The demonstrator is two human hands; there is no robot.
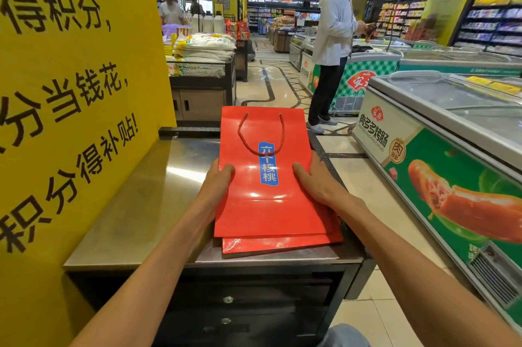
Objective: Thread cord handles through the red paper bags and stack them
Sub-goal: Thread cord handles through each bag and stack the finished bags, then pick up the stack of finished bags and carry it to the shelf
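Head view: left hand (219, 177) and right hand (316, 177) grip red bag (265, 205)

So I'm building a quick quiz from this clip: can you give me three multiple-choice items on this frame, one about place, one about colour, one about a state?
1. Where does the top bag lie?
A. On other red bags on the steel counter
B. On the freezer lid
C. On the floor

2. What colour is the label on the top bag?
A. Green
B. Blue
C. Black

3. What is the state of the top bag's cord handle?
A. Missing
B. Lying loose beside the bag
C. Threaded, looping down the bag's face

Answers:
1. A: edges of more red bags show beneath it on the counter.
2. B: the label is blue with white characters.
3. C: both ends of the handle enter near the bag's far edge, while the left hand and right hand hold its sides.
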